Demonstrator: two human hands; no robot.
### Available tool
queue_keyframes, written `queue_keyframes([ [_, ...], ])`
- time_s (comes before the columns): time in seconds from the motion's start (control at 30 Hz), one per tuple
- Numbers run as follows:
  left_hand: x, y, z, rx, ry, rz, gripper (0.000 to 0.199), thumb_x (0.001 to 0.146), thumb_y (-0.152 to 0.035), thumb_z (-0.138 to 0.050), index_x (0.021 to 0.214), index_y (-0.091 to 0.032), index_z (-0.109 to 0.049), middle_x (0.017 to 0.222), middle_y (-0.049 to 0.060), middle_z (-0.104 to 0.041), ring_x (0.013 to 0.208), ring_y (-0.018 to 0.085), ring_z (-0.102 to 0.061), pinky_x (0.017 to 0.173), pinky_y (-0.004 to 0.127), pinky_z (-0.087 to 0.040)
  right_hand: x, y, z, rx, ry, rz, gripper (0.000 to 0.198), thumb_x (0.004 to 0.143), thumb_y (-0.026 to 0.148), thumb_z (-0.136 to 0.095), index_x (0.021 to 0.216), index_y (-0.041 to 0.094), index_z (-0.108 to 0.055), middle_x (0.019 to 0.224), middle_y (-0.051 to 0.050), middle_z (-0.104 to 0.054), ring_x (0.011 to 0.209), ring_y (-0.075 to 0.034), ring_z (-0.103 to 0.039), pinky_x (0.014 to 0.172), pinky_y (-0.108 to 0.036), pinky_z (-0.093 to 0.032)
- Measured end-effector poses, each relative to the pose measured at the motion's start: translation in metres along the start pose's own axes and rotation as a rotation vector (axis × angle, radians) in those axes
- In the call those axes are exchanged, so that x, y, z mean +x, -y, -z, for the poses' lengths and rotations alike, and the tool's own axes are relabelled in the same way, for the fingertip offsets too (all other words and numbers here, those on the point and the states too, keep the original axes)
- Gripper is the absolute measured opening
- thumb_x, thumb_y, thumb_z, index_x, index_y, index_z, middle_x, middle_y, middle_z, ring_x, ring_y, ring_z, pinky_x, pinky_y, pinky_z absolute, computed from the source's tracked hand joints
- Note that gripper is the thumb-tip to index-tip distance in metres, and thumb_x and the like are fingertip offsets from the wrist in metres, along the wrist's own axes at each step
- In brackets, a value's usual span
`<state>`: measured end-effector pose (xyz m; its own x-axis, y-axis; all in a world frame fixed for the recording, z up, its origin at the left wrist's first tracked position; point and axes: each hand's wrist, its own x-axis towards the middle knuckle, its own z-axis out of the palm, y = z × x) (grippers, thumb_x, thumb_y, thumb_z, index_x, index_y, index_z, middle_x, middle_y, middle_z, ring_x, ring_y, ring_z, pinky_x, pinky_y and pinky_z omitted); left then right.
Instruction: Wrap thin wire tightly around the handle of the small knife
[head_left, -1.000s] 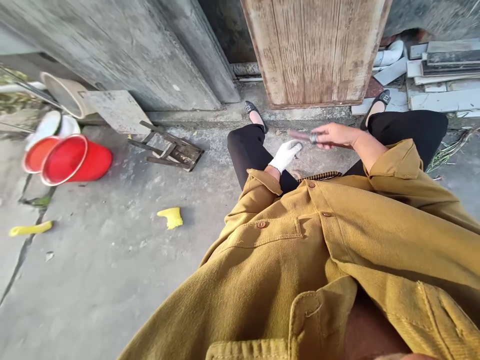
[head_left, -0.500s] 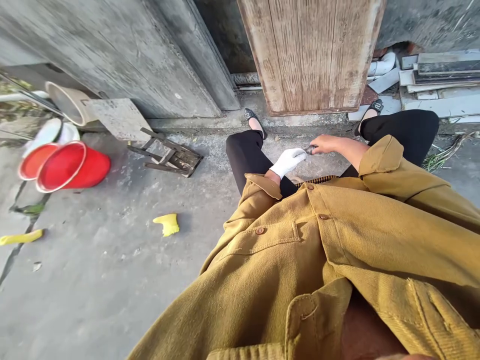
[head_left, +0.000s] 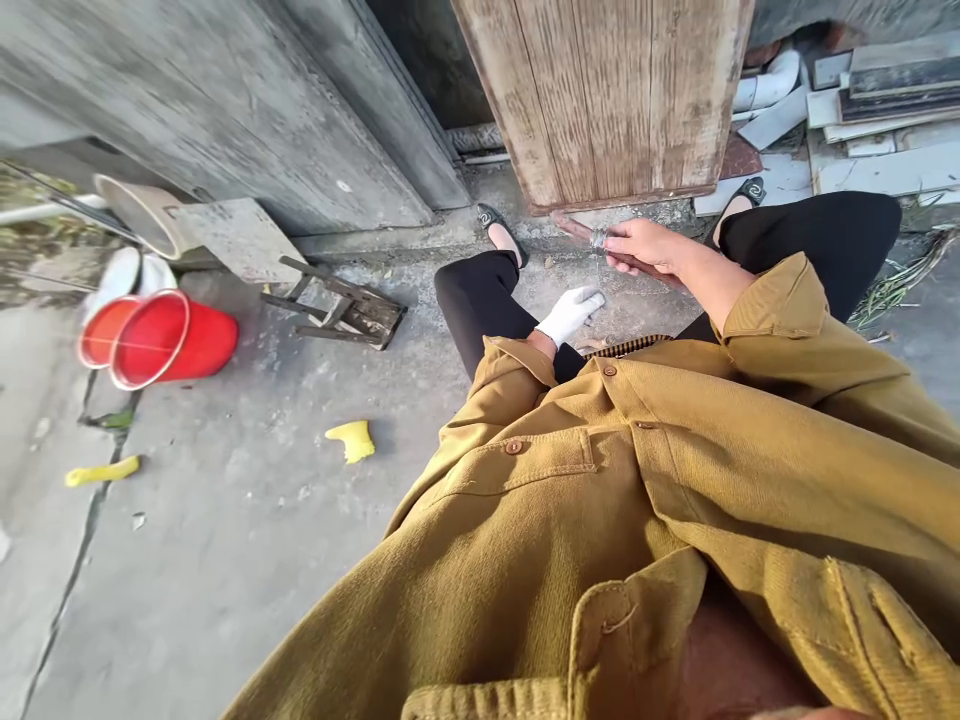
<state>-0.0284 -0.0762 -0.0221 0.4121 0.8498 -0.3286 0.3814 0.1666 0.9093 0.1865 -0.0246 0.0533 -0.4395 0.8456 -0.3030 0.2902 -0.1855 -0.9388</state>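
Observation:
My right hand (head_left: 641, 248), bare, is closed around a brown stick (head_left: 574, 226) held slantwise, its far end pointing left. Greyish thin wire or cord (head_left: 598, 240) is wound round the stick just beside my fingers. A fine strand seems to hang from the winding toward the ground. My left hand (head_left: 573, 314), in a white glove, is below and to the left, apart from the stick. Its fingers are curled together; whether they pinch the strand is too small to tell. Both hands are between my knees, in front of the mustard-coloured jacket (head_left: 525, 520).
A wooden board (head_left: 600, 100) leans ahead. Left are red buckets (head_left: 202, 340), a small wooden stool (head_left: 345, 312) and a yellow piece (head_left: 356, 440) on the concrete. Stacked white and grey slabs (head_left: 885, 140) and a white pipe (head_left: 772, 82) are at the right.
My hands have moved apart. The right one rose forward with the wound stick, which now shows at more length; the gloved left one stayed lower. The view shifted slightly.

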Motion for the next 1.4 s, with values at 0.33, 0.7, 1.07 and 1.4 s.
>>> queue_keyframes([
  [0.33, -0.007, -0.016, -0.011, 0.297, -0.01, -0.144, 0.011, 0.085, -0.024, -0.071, 0.074, -0.022, -0.072, 0.079, 0.005, -0.074, 0.09, 0.023, -0.067, 0.088, 0.03, -0.056, 0.016, -0.03, -0.017, -1.099, 0.226, -0.264, 0.035, 0.101, 0.038, -0.075, 0.125, 0.014, -0.082, 0.114, -0.016, -0.082, 0.104, -0.028, -0.077, 0.083, -0.033, -0.053],
  [0.7, 0.002, 0.0, 0.016, -0.109, -0.136, -0.098, 0.021, 0.094, -0.036, -0.066, 0.091, -0.016, -0.069, 0.077, 0.002, -0.064, 0.065, 0.012, -0.053, 0.065, 0.023, -0.049, -0.01, -0.002, 0.021, -0.523, 0.75, -0.269, 0.048, 0.096, 0.062, -0.078, 0.105, 0.014, -0.077, 0.079, -0.002, -0.071, 0.062, -0.01, -0.059, 0.062, -0.024, -0.044],
  [1.07, 0.002, -0.002, -0.008, 0.111, 0.117, -0.119, 0.022, 0.09, -0.036, -0.063, 0.089, -0.016, -0.073, 0.065, 0.0, -0.054, 0.06, 0.014, -0.049, 0.059, 0.026, -0.042, 0.014, -0.011, 0.014, -0.805, -0.102, -0.064, 0.041, 0.103, 0.041, -0.072, 0.132, 0.012, -0.075, 0.095, -0.012, -0.078, 0.092, -0.026, -0.073, 0.079, -0.031, -0.05],
  [1.4, -0.002, -0.017, 0.01, 0.259, -0.049, -0.207, 0.021, 0.087, -0.028, -0.061, 0.088, -0.013, -0.074, 0.085, 0.004, -0.073, 0.082, 0.018, -0.063, 0.08, 0.026, -0.051, 0.009, -0.02, 0.005, -1.004, 0.489, -0.232, 0.039, 0.101, 0.043, -0.074, 0.13, 0.019, -0.081, 0.087, -0.006, -0.08, 0.073, -0.018, -0.069, 0.071, -0.028, -0.047],
])
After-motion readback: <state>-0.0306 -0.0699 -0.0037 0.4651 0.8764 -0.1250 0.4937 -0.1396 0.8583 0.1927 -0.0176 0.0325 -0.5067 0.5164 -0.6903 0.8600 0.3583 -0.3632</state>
